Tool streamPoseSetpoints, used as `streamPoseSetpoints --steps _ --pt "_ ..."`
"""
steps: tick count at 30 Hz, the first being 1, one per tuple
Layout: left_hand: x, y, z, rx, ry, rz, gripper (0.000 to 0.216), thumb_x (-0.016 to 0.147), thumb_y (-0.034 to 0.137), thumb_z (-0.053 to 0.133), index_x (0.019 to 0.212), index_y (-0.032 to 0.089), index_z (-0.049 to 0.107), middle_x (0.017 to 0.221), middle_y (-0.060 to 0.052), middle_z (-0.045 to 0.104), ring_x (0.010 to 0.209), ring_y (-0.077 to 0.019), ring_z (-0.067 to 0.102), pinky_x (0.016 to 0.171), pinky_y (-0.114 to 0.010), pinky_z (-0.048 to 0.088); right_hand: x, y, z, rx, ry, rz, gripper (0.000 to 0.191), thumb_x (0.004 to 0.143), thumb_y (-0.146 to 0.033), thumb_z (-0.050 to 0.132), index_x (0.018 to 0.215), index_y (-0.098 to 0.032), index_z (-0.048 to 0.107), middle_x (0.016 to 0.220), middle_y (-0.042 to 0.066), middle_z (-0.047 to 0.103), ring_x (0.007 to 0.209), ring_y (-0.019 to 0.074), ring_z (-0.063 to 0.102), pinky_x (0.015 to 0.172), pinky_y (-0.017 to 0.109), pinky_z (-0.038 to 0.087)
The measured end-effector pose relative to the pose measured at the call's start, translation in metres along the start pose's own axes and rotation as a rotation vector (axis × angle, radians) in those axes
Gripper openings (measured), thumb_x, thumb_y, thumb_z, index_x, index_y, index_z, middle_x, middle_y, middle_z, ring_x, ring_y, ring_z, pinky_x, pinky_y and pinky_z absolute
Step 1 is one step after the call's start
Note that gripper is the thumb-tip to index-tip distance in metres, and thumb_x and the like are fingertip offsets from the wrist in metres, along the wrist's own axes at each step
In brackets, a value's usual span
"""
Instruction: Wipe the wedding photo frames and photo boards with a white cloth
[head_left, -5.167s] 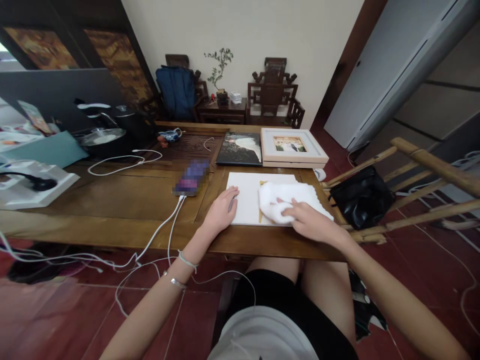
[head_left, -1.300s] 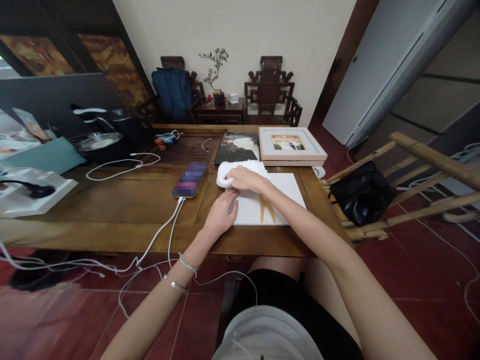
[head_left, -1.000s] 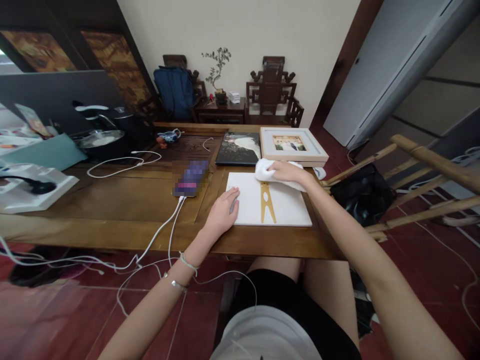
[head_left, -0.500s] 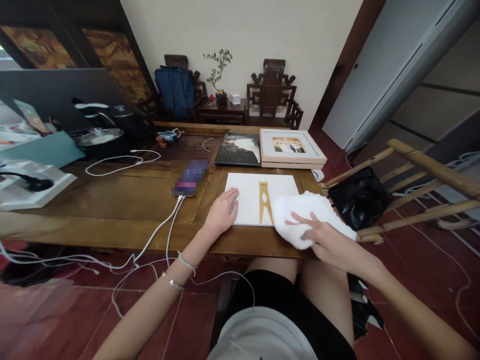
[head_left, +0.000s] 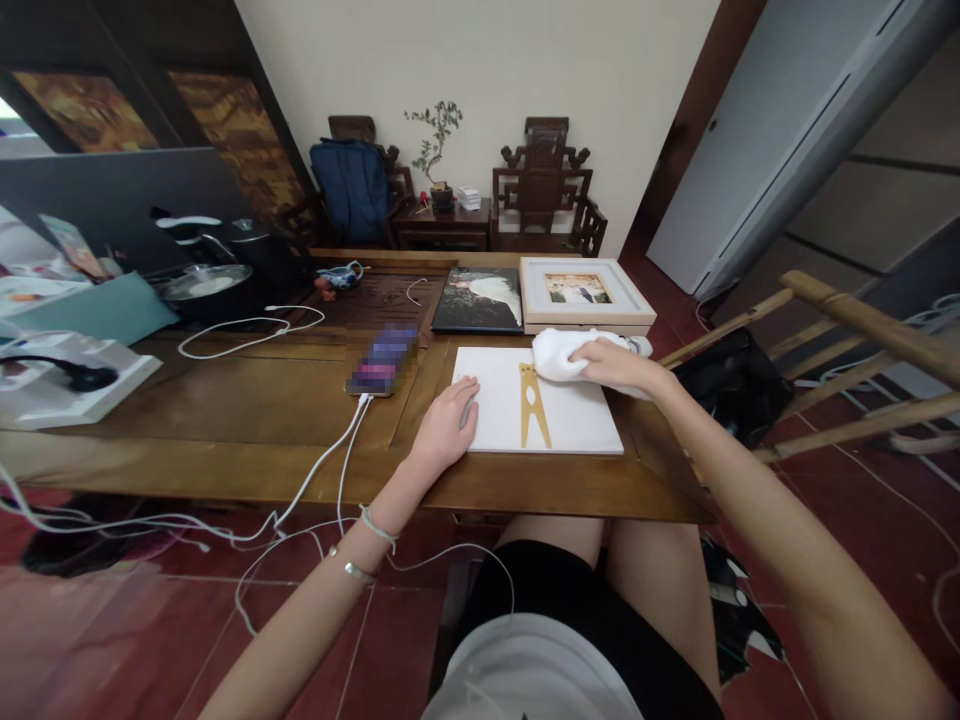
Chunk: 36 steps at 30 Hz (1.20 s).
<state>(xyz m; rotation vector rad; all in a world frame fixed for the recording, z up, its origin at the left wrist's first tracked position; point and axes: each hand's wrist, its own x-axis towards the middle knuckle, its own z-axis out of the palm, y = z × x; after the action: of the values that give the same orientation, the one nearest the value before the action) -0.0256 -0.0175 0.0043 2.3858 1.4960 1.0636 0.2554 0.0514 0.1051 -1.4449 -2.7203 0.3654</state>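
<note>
So I'm standing here watching this, and the right hand has its grip closed around a bunched white cloth, fingers pinching into the folds. The cloth sits over the far right corner of a flat white panel and spills past its right edge. Could be a thin board or a closed album; can't really tell from here.

The left hand is clamped on nothing, just laid palm down along the panel's left edge, fingers stretched out. The panel lies flat on the wooden tabletop, near edge close to the front, with a golden cat-like figure in the middle.

Handling-wise, I'd guess the cloth is super light, soft and floppy, no way to break it. A fistful of folds seems the right hold, since one corner would let the rest trail. The panel looks stiff and maybe a bit slippery on that wood, so I'd hold it by the side edges and keep fingers off the gold bit.

Past it there's a dark photo panel and a pale framed picture beside it.
</note>
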Motion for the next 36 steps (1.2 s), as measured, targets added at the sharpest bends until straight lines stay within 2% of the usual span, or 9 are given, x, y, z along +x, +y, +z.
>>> streamPoseSetpoints --steps 4,8,12,17,21,24,29,33,36 --pt "0.000 0.000 -0.001 -0.003 -0.002 -0.004 0.033 0.089 0.018 0.042 0.115 0.010 0.060 0.126 -0.015 0.060 0.123 -0.0253 0.052 0.108 -0.044 0.040 0.032 0.014 -0.010 0.000 -0.035 0.064 0.043 0.062 -0.011 0.044 0.095 -0.018 0.071 0.099 0.005 0.071 0.090 0.0251 0.061 0.075 0.027 0.041" --pt "0.000 0.000 0.000 -0.007 -0.007 -0.009 0.033 0.089 0.019 0.042 0.114 0.010 0.060 0.126 -0.016 0.060 0.123 -0.0253 0.052 0.108 -0.044 0.040 0.030 0.015 -0.007 -0.024 -0.001 0.057 0.042 0.064 -0.011 0.043 0.094 -0.017 0.071 0.097 0.005 0.072 0.089 0.0245 0.062 0.075 0.027 0.040" --pt "0.000 0.000 0.000 -0.012 -0.001 -0.006 0.033 0.088 0.018 0.042 0.115 0.012 0.060 0.126 -0.014 0.060 0.124 -0.0252 0.052 0.107 -0.046 0.041 -0.005 -0.001 0.007 -0.038 0.063 0.006 0.041 0.065 -0.008 0.040 0.090 -0.016 0.072 0.093 0.006 0.073 0.092 0.0247 0.061 0.081 0.028 0.041" --pt "0.000 0.001 -0.001 -0.006 -0.012 -0.009 0.033 0.088 0.017 0.042 0.115 0.011 0.060 0.127 -0.015 0.059 0.124 -0.0259 0.051 0.107 -0.046 0.040 -0.076 -0.042 0.023 -0.008 0.060 -0.016 0.044 0.063 -0.004 0.039 0.089 -0.018 0.071 0.095 0.006 0.073 0.097 0.0247 0.063 0.087 0.030 0.043" --pt "0.000 0.001 -0.001 0.000 -0.017 -0.011 0.033 0.089 0.018 0.041 0.115 0.010 0.060 0.127 -0.016 0.059 0.124 -0.0263 0.051 0.108 -0.046 0.040 -0.123 -0.069 0.033 0.010 0.031 -0.053 0.043 0.063 -0.002 0.038 0.083 -0.023 0.070 0.113 0.003 0.069 0.111 0.0253 0.059 0.102 0.038 0.035" --pt "0.000 0.001 0.000 0.007 -0.013 -0.006 0.034 0.089 0.018 0.041 0.115 0.009 0.060 0.126 -0.017 0.059 0.124 -0.0263 0.052 0.108 -0.045 0.040 -0.138 -0.075 0.037 0.037 0.005 -0.056 0.042 0.063 -0.002 0.039 0.083 -0.024 0.069 0.122 0.002 0.064 0.113 0.0261 0.058 0.106 0.043 0.032" --pt "0.000 0.001 0.000 0.011 -0.012 0.000 0.033 0.089 0.018 0.041 0.115 0.010 0.060 0.127 -0.016 0.060 0.124 -0.0260 0.052 0.107 -0.045 0.040 -0.115 -0.059 0.032 0.029 0.021 -0.024 0.043 0.065 -0.004 0.040 0.088 -0.023 0.072 0.097 0.004 0.073 0.096 0.0244 0.063 0.090 0.035 0.044" --pt "0.000 0.001 0.000 0.005 -0.002 -0.003 0.032 0.088 0.018 0.042 0.115 0.012 0.060 0.126 -0.014 0.060 0.123 -0.0252 0.052 0.107 -0.045 0.041 -0.064 -0.032 0.018 0.007 0.067 -0.017 0.045 0.062 -0.007 0.041 0.092 -0.021 0.072 0.096 0.003 0.073 0.095 0.0238 0.062 0.085 0.030 0.044" --pt "0.000 0.000 0.000 -0.006 -0.001 -0.008 0.032 0.088 0.018 0.042 0.114 0.012 0.060 0.126 -0.015 0.060 0.123 -0.0254 0.052 0.107 -0.045 0.041 -0.021 -0.010 0.007 -0.005 0.041 -0.015 0.041 0.063 -0.009 0.041 0.089 -0.018 0.072 0.095 0.004 0.073 0.091 0.0244 0.062 0.080 0.028 0.043"
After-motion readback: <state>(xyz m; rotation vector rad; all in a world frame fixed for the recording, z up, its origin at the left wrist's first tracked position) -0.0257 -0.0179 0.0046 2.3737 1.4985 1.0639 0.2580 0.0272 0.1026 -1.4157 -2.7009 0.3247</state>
